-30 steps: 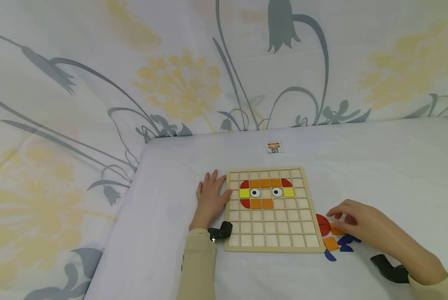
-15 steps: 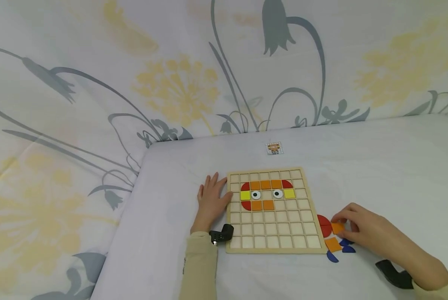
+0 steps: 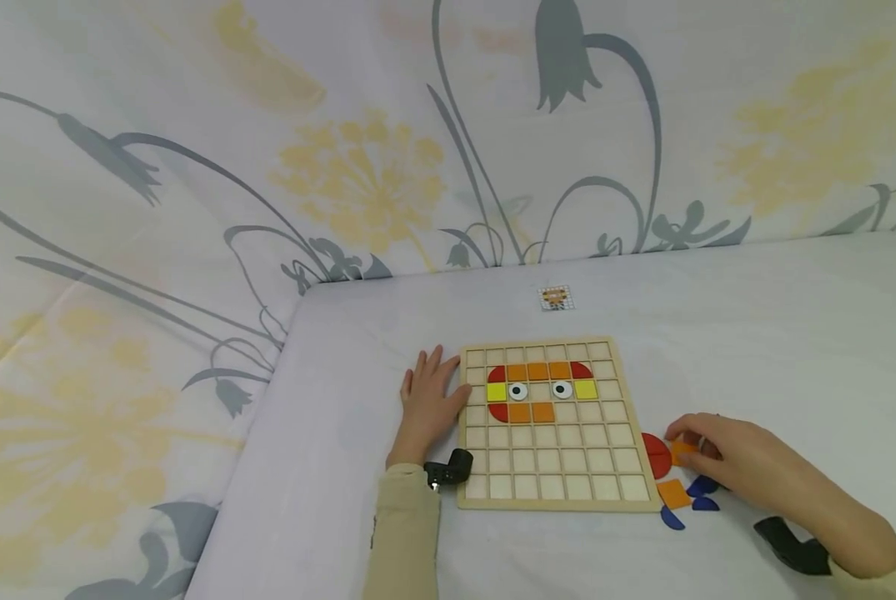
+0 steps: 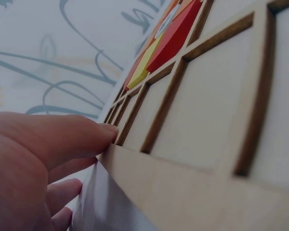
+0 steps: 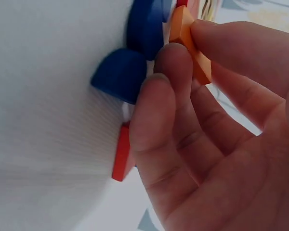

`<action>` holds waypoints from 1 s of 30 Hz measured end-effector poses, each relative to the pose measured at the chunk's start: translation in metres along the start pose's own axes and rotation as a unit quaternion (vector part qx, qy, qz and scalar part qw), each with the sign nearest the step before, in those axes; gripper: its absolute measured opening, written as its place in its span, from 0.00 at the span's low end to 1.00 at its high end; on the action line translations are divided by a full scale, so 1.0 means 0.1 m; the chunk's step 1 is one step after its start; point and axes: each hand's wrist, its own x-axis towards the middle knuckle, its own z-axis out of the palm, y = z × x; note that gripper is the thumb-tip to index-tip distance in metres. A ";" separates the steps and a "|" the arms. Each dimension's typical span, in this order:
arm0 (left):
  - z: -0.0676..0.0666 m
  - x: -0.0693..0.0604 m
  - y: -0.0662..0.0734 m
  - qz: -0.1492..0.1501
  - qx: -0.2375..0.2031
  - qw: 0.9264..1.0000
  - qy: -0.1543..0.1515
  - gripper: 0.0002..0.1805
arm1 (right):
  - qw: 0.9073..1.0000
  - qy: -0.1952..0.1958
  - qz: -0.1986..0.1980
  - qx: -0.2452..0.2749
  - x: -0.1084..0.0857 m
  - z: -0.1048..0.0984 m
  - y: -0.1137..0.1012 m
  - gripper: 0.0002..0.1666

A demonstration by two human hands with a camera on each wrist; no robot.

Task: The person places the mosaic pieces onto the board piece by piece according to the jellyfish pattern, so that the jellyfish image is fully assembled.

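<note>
The head view takes in a table point(image 3: 793, 350) covered in white, faintly creased cloth, bounded from about 8 o'clock round to 2 o'clock by a patterned backdrop point(image 3: 192, 50) of pale fabric. Grey bellflowers on long curling stems and soft yellow flower heads are printed across it, and its lower edge meets the tabletop in a nearly level line at the back and a slanting one on the left. A square wooden grid board point(image 3: 548, 461) lies flat on the table, its upper cells carrying red, orange and yellow pieces and two round eye pieces point(image 3: 518, 391). At the board's 12 o'clock, near the backdrop, lies a small picture card point(image 3: 556, 297). At 9 o'clock the person's left hand point(image 3: 427, 408) lies with fingers spread wide, thumb touching the board's edge. Just past 3 o'clock, beyond the board's rim, the right hand point(image 3: 728, 454) narrows to a pinch on an orange tile point(image 5: 179, 24), as the right wrist view confirms; whether the tile is clear of the cloth cannot be told. Round it, toward 4 o'clock of the board, lie a red half-disc point(image 3: 656, 457), another orange square point(image 3: 674, 494) and several dark blue pieces point(image 3: 706, 504). Both forearms wear beige sleeves point(image 3: 405, 533), with a black device point(image 3: 450, 468) at each wrist.
</note>
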 end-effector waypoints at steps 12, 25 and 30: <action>0.01 0.01 -0.01 0.003 0.000 1.000 0.002 0.27 | 0.998 0.059 -0.034 -0.005 0.06 -0.11 -0.10 0.11; 0.00 0.00 0.00 0.005 -0.010 1.000 0.006 0.27 | 0.996 0.043 -0.076 0.029 0.38 -0.05 -0.45 0.11; 0.00 0.00 0.00 0.008 -0.011 1.000 0.006 0.27 | 0.995 0.038 -0.086 0.035 0.49 -0.01 -0.56 0.11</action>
